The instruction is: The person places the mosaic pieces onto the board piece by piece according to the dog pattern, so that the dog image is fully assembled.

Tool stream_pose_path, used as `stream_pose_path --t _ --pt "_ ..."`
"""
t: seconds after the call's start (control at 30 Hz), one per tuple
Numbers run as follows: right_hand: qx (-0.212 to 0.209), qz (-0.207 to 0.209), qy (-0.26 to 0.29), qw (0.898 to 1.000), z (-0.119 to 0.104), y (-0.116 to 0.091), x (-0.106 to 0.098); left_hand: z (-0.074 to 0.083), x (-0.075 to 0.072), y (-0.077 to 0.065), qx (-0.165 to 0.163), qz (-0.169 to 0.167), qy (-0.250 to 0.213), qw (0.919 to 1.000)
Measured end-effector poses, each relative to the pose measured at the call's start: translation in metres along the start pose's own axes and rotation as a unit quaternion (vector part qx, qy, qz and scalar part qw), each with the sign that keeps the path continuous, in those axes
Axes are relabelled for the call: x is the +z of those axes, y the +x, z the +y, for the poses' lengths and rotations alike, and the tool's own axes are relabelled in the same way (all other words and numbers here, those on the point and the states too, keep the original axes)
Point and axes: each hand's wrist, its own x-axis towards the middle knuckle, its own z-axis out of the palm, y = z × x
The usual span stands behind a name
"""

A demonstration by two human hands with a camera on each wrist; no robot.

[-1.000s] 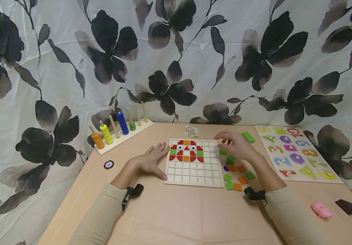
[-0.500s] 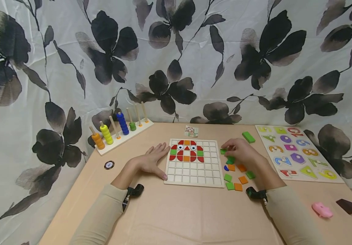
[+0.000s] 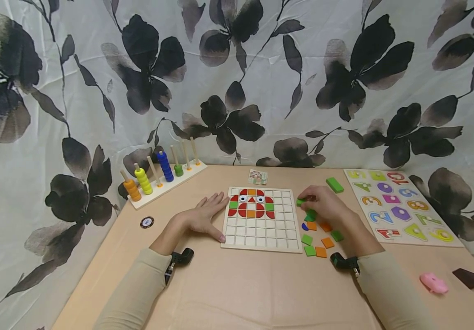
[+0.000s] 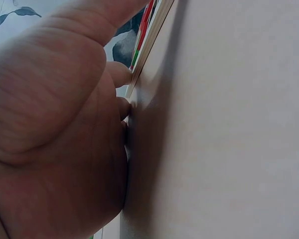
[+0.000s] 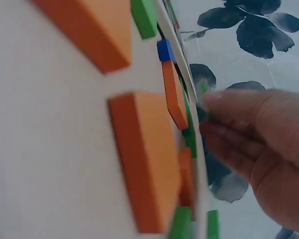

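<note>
A square wooden grid board (image 3: pixel 257 236) lies on the table, its upper left cells filled with red, green, orange and white tiles that form a face-like pattern with two eyes. My left hand (image 3: pixel 197 217) rests at the board's left side with fingers spread and the thumb at its lower left edge; in the left wrist view the palm (image 4: pixel 55 114) stands beside the board edge. Just right of the board, my right hand (image 3: pixel 323 204) pinches a green tile (image 3: pixel 300 201) between thumb and fingers. Only a green sliver (image 5: pixel 204 88) of it shows in the right wrist view.
Loose orange tiles (image 3: pixel 321 252), green tiles (image 3: pixel 306 239) and a blue piece (image 3: pixel 305 226) lie right of the board. Around them are a small picture card (image 3: pixel 257 177), a green block (image 3: pixel 334 184), a peg stacker (image 3: pixel 167 183), a number puzzle (image 3: pixel 402 206) and a pink toy (image 3: pixel 433 283).
My right hand has moved down and right from the board's upper right edge to the green tile and now pinches it. The left hand has stayed in place.
</note>
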Motion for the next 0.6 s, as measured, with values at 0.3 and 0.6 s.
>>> stream_pose_path --t 0.3,0.6 --pt "-0.137 -0.004 -0.041 0.99 -0.046 0.003 -0.003 -0.002 -0.002 -0.001 0.009 0.004 0.005 0.9999" --pt "-0.23 -0.123 -0.1 0.96 -0.102 0.019 0.036 0.0 -0.002 0.0 0.005 -0.005 -0.002 1.0"
